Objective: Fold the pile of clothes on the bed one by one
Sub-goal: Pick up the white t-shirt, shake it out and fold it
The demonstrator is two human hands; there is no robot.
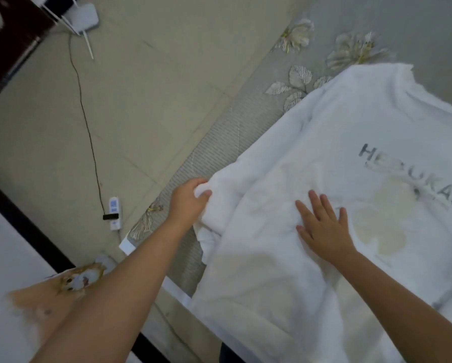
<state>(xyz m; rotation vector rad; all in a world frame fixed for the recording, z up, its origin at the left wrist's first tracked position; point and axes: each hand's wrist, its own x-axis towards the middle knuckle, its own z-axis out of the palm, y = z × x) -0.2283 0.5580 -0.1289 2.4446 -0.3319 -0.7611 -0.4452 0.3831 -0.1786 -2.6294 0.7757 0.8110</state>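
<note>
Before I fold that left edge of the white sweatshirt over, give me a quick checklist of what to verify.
1. Left hand grips the bunched side edge of the white sweatshirt: ok.
2. Right hand lies flat on the chest, fingers spread, pinning the cloth: ok.
3. Body spread flat on the bed cover: not ok, wrinkles run between the hands.
4. Hem fully on the bed: not ok, it hangs over the near edge.
5. Right sleeve laid out: cannot tell, out of frame.
</note>
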